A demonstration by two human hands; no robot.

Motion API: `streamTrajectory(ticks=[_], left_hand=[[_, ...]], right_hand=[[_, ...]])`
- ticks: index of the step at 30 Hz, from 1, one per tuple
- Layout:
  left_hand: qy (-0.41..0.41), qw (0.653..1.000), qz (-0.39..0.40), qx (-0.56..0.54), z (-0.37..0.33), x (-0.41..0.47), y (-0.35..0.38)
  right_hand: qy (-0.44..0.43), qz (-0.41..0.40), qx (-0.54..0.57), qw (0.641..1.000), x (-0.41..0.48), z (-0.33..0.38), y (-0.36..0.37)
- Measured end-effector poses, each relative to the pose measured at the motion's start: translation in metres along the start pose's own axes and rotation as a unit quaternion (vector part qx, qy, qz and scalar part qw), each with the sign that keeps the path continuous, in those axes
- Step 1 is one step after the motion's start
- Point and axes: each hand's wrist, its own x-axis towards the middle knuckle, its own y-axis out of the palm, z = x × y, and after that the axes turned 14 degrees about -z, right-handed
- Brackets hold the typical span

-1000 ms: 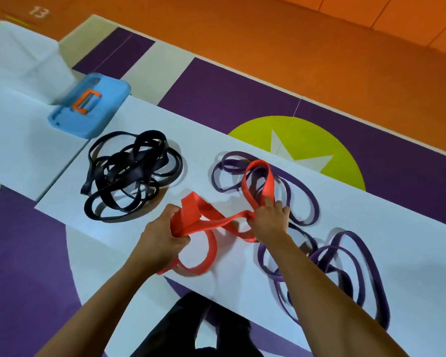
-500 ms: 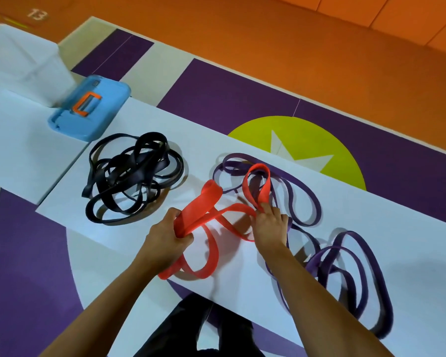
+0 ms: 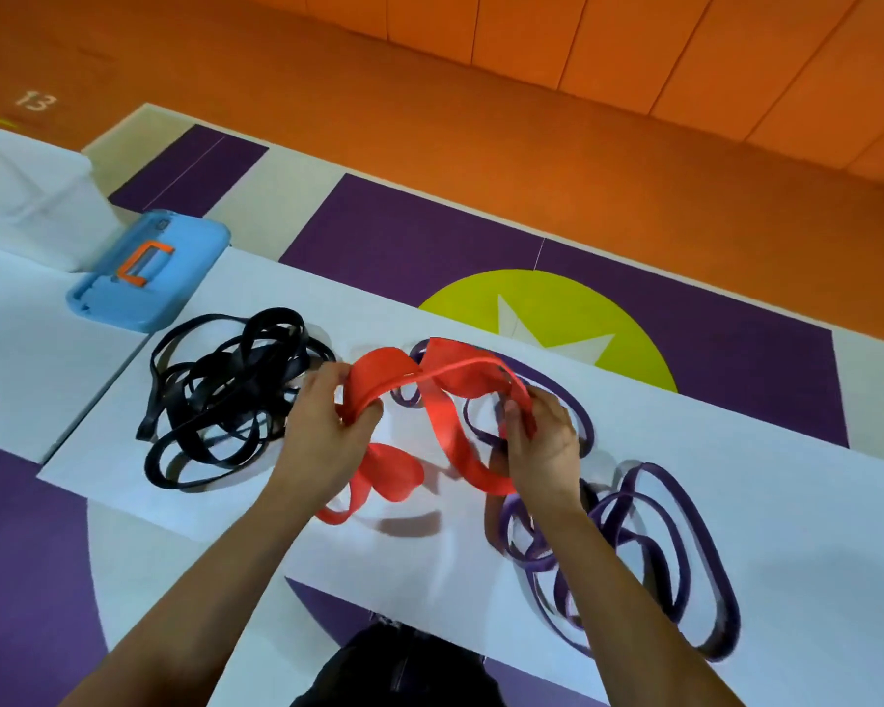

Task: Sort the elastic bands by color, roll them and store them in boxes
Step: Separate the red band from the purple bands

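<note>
Both my hands hold a wide red elastic band (image 3: pixel 442 426) lifted above the white table (image 3: pixel 812 528). My left hand (image 3: pixel 327 426) grips one bunched end, with a loop hanging below it. My right hand (image 3: pixel 542 441) pinches the other side of the red band. A tangled pile of black bands (image 3: pixel 225 400) lies to the left of my hands. Purple bands (image 3: pixel 659 553) lie spread out to the right, partly hidden under my right forearm.
A blue box lid with an orange handle (image 3: pixel 149 273) lies at the table's far left, beside a clear plastic box (image 3: pixel 26 196). Beyond the table are a purple and yellow-green floor mat (image 3: pixel 547 318) and an orange floor. The table's near edge runs just below my forearms.
Both hands have raised the red band off the table and away from the purple bands. The red band now arches between my hands, with loops hanging below.
</note>
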Motion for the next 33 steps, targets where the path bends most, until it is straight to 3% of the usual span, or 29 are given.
streamTrajectory(ticks=[6, 13, 22, 26, 33], left_hand=[[0.081, 0.996, 0.019, -0.031, -0.063, 0.015, 0.004], [0.097, 0.986, 0.102, -0.093, -0.139, -0.002, 0.057], [0.074, 0.966, 0.193, -0.152, -0.227, -0.062, 0.136], [0.071, 0.962, 0.219, -0.149, -0.256, -0.085, 0.167], [0.087, 0.932, 0.308, -0.167, -0.289, -0.140, 0.230]], right_hand=[[0.077, -0.032, 0.070, 0.994, 0.032, 0.024, -0.052], [0.108, -0.038, 0.155, 0.981, 0.054, 0.044, -0.110], [0.153, 0.010, 0.332, 0.931, 0.058, 0.032, -0.198], [0.173, 0.013, 0.287, 0.942, 0.058, 0.008, -0.237], [0.206, -0.096, 0.131, 0.965, 0.055, -0.046, -0.298]])
